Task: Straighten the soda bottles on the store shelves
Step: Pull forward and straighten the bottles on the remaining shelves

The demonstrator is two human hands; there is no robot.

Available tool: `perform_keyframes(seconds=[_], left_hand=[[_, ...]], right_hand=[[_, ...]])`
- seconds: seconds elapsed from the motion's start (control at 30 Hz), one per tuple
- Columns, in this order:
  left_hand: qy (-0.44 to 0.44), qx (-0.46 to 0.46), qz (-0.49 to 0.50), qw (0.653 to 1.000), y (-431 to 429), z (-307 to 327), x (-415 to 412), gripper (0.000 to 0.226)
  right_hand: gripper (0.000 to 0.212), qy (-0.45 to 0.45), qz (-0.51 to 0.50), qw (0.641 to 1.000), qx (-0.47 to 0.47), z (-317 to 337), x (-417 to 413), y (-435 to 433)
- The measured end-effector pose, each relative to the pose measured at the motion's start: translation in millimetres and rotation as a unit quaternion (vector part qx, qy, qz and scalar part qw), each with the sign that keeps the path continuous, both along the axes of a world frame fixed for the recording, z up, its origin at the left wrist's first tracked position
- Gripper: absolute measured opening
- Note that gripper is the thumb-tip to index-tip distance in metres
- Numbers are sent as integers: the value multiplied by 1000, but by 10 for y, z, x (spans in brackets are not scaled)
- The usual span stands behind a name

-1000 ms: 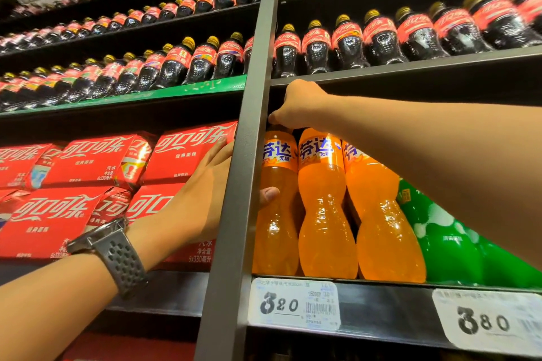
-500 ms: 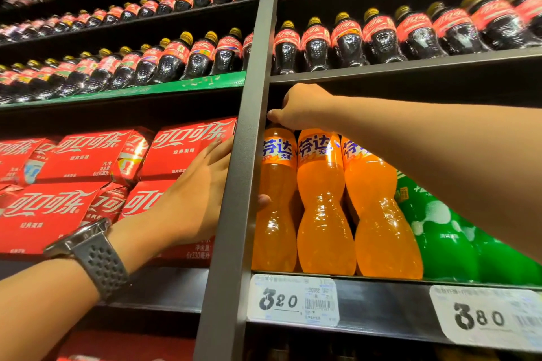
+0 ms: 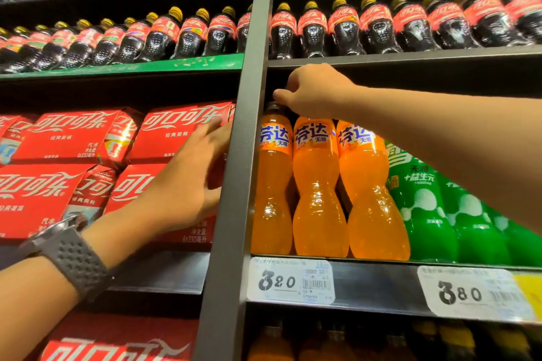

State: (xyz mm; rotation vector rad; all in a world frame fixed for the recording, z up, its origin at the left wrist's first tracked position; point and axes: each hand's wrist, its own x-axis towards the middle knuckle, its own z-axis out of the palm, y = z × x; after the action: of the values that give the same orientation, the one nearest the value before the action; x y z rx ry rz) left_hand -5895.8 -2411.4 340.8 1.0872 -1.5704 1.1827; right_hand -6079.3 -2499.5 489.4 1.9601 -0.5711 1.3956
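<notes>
Your right grip [image 3: 313,91] reaches in under the shelf above and is closed, fingers curled down, round the top of the middle orange bottle [image 3: 316,184], hiding its cap. Its thumb points left, just above the dark cap of the leftmost orange bottle [image 3: 272,184]. A third orange bottle [image 3: 366,184] stands touching the middle one on its right. All three are upright at the front of the shelf [image 3: 375,284], just right of the grey upright post [image 3: 234,184], with green bottles [image 3: 422,208] next along. Your left grip [image 3: 187,184] is wide, fingers spread and blurred, holding nothing. It sits left of the post in front of the stacked red cola cartons [image 3: 67,138], with a grey watch [image 3: 67,249] on the wrist. A price tag [image 3: 290,281] reading 3.20 sits on the shelf edge below the orange bottles. Rows of dark cola bottles [image 3: 311,29] fill the shelves above.
</notes>
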Motion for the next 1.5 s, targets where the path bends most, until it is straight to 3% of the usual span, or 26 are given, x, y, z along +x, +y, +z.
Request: perform_keyframes(seconds=[0.13, 0.23, 0.33, 0.4, 0.6, 0.7, 0.83, 1.03, 1.33, 1.5], left_hand=[[108, -135, -127, 977, 70, -20, -54, 44], [14, -155, -62, 986, 223, -64, -380, 45], [-121, -95, 81, 985, 303, -287, -787, 65], [-140, -53, 132, 980, 265, -509, -995, 71], [-70, 86, 218, 970, -74, -980, -1271, 92], [-39, 100, 245, 964, -186, -1065, -1311, 93], [-30, 87, 294, 951, -253, -1142, -1417, 93], [-14, 77, 282, 956, -248, -1214, -1457, 89], [3, 66, 185, 980, -421, -1304, -1938, 82], [15, 69, 175, 982, -560, -1210, -2260, 92]], right_hand=[[41, 0, -38, 988, -152, -281, -400, -34], [46, 35, -26, 977, -207, -636, -689, -83], [68, 88, -37, 982, -164, -1121, -989, -132], [82, 120, -61, 983, -126, -1412, -1179, -155], [63, 215, -21, 973, -75, -2085, -1527, -210], [66, 259, -83, 953, -135, -2236, -1562, -247], [70, 249, -103, 956, -119, -2247, -1590, -255], [76, 271, -12, 962, -28, -2288, -1613, -281], [84, 166, -53, 985, 10, -2338, -2197, -492], [82, 159, -39, 987, 13, -2340, -2470, -586]])
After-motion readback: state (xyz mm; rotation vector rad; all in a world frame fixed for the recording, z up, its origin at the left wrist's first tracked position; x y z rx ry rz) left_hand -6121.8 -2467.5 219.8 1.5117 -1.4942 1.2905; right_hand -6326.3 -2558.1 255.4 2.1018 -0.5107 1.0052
